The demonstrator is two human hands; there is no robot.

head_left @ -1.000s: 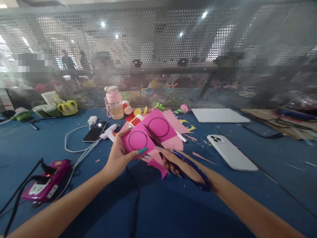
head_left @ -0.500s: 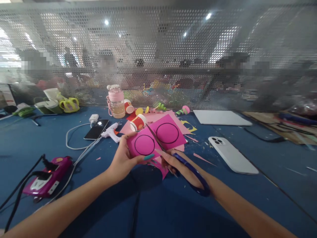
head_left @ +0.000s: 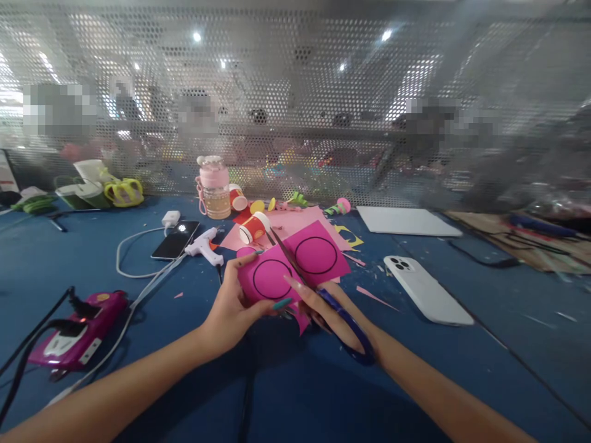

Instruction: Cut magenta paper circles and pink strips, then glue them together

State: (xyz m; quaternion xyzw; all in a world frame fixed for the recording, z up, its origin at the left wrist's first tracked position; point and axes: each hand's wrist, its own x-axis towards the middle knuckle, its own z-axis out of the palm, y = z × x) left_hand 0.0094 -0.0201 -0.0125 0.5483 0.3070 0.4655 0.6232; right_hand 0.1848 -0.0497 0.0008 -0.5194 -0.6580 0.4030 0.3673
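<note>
My left hand pinches a bright magenta sheet of paper at its left edge, thumb in front and fingers behind. Two black circles are drawn on the sheet, one on each side of a slit. My right hand grips blue-handled scissors, fingers through the loops. Their dark blades point up and away, at the slit between the circles. Whether the paper's halves are still joined is hidden by the blades and my right hand. Below my hands hangs a torn-edged magenta scrap.
Behind the paper are a red paper cup, pink paper and a bottle. On the left lie a glue gun, a black phone and a power strip. A white phone lies to the right.
My right hand and the scissors have shifted slightly left, toward my left hand. The magenta paper has tilted a little, and the view has moved slightly.
</note>
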